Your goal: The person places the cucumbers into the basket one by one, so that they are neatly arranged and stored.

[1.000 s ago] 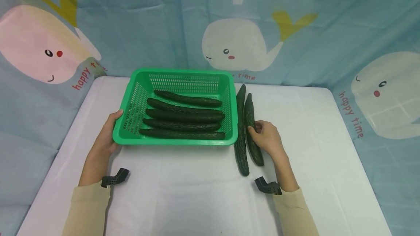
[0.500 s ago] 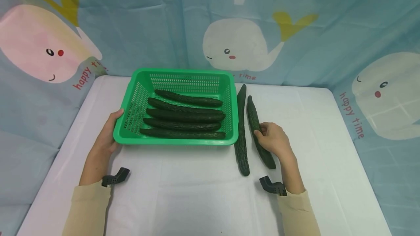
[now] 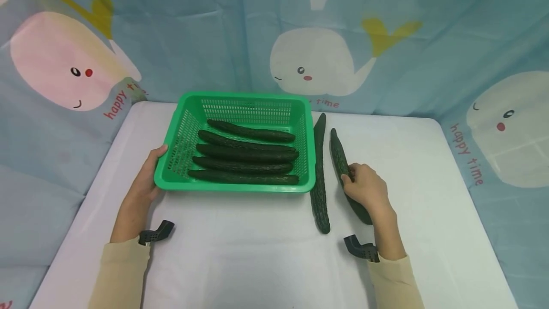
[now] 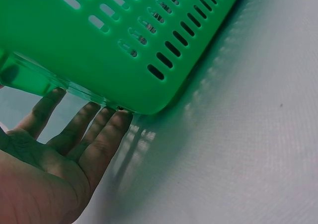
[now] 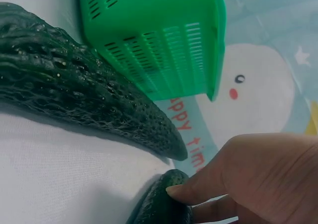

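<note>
My left hand (image 3: 146, 175) is at the left end of a green plastic basket (image 3: 236, 187). In the left wrist view its fairly straight fingers (image 4: 107, 137) touch the basket's outer wall with their tips. Several dark green cucumbers (image 3: 246, 153) lie crosswise inside the basket. My right hand (image 3: 367, 187) pinches another cucumber (image 3: 339, 154) between thumb and fingers, around its middle. That cucumber slants at or just above the white table; which of the two I cannot tell. Between it and the basket lies one more bumpy cucumber (image 3: 319, 194), close along the basket's right side.
A white cloth covers the table (image 3: 244, 252). Behind and at both sides hangs a blue curtain (image 3: 240, 37) printed with whales. A black wrist camera (image 3: 156, 233) sits on the left wrist and another black camera (image 3: 360, 249) on the right.
My right hand has moved rightward and slightly nearer with the cucumber it grips, away from the one beside the basket. That cucumber now slants more. My left hand stays at the basket.
</note>
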`<state>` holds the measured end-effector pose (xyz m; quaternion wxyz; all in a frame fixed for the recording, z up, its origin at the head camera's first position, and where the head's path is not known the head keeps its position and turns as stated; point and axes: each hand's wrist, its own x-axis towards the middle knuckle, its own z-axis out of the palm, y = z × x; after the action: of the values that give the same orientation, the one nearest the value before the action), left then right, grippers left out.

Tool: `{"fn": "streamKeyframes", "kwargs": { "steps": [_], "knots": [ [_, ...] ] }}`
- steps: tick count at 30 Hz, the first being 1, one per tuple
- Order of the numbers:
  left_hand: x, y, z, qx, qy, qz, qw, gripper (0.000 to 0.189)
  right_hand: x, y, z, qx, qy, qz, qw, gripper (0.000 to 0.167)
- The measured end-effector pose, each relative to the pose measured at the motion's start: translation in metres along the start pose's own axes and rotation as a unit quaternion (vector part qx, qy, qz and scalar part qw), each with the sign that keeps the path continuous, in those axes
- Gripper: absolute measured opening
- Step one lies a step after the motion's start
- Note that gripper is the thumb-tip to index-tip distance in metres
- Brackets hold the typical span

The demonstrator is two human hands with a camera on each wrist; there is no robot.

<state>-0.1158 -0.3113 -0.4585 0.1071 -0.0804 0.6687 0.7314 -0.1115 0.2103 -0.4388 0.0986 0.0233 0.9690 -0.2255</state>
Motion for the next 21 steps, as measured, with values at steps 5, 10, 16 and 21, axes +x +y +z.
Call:
{"fn": "streamKeyframes", "kwargs": {
  "steps": [5,10,16,21],
  "knots": [
    [-0.0013,-0.0004,0.0000,0.001,0.002,0.008,1.0000,0.080,-0.0014,-0.0001,-0.0004,-0.010,-0.002,-0.020,0.9997,0.051],
    [0.0026,0.0001,0.0051,0.006,-0.013,-0.004,0.9999,0.080,-0.0063,0.0055,-0.0022,-0.026,-0.002,-0.019,0.9995,0.062],
    [-0.0005,0.0005,0.0013,0.006,-0.006,0.000,1.0000,0.076,-0.0027,0.0044,-0.0018,-0.021,-0.024,-0.007,0.9995,0.070],
    [0.0007,-0.0022,0.0006,0.001,-0.013,0.013,0.9998,0.075,-0.0016,0.0059,-0.0038,-0.014,-0.029,0.012,0.9994,0.070]
  ]
}}
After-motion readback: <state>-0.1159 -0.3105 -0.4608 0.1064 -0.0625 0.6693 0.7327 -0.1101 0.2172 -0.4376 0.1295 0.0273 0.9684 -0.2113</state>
